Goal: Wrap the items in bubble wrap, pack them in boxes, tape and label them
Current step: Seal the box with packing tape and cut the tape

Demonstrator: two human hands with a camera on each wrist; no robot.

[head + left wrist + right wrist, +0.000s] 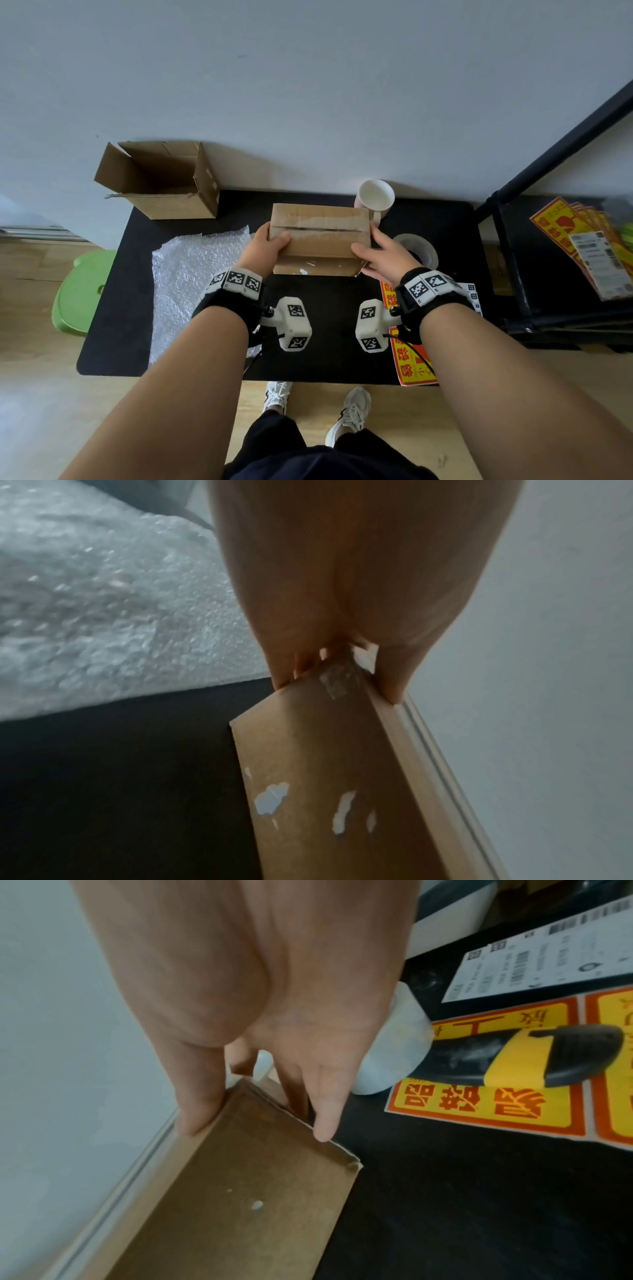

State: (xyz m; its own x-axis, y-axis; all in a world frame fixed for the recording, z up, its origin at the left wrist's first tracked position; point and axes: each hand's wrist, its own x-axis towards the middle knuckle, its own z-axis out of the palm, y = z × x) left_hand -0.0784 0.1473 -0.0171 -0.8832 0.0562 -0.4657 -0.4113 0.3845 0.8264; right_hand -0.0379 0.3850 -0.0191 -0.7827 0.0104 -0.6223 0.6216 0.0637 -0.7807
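We see a green stool on the floor at the far left, beside a black table. On the table's back left corner stands an open cardboard box with its flaps up. In front of it lies a crinkly sheet of bubble wrap, spread flat on the left part of the table. Next comes the left hand. It grips the left end of a small brown box, with the thumb on top and the fingers tucked under. This small box is in the middle of the table, its top flaps shut with a thin dark slit between them, and one flap hanging down at the front. The right hand holds the right end of the same box, thumb on top, fingers down its side. Just behind the box stands a pink mug by the wall. A roll of tape lies just beside the right hand. Yellow and red stickers lie under the right wrist. On the far right, a black shelf holds more stickers and labels.
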